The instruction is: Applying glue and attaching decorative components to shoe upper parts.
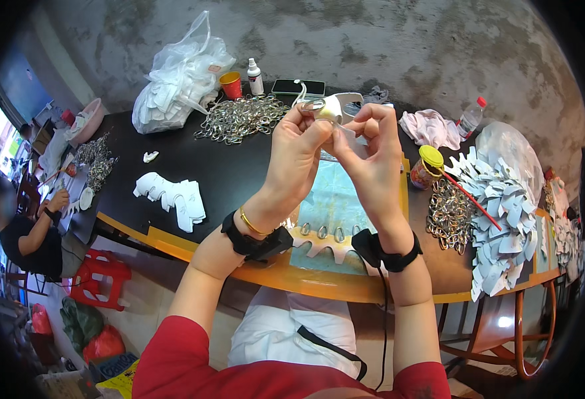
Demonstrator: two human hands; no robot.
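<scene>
Raised over the table, my left hand (289,153) is closed, pinching a metal ring (314,105) and a white strip (330,110) that loops at it. The fingers of my right hand (377,156) are bent, thumb and fingertips pressed on the strip's other side close to my left thumb. Exactly how the strip passes through the ring is partly hidden by the fingers. Below my hands lies a bluish plastic mat (329,199). On its near part rests a white toothed piece (326,251) with several metal rings (322,233) along its upper edge.
A heap of metal rings (242,120) lies far left beside a plastic bag (179,80) of white pieces. Cut white pieces (173,196) lie left; a large pile (505,219) stands right, near a yellow-lidded cup (427,166) and red stick (472,198). Another person (33,233) sits far left.
</scene>
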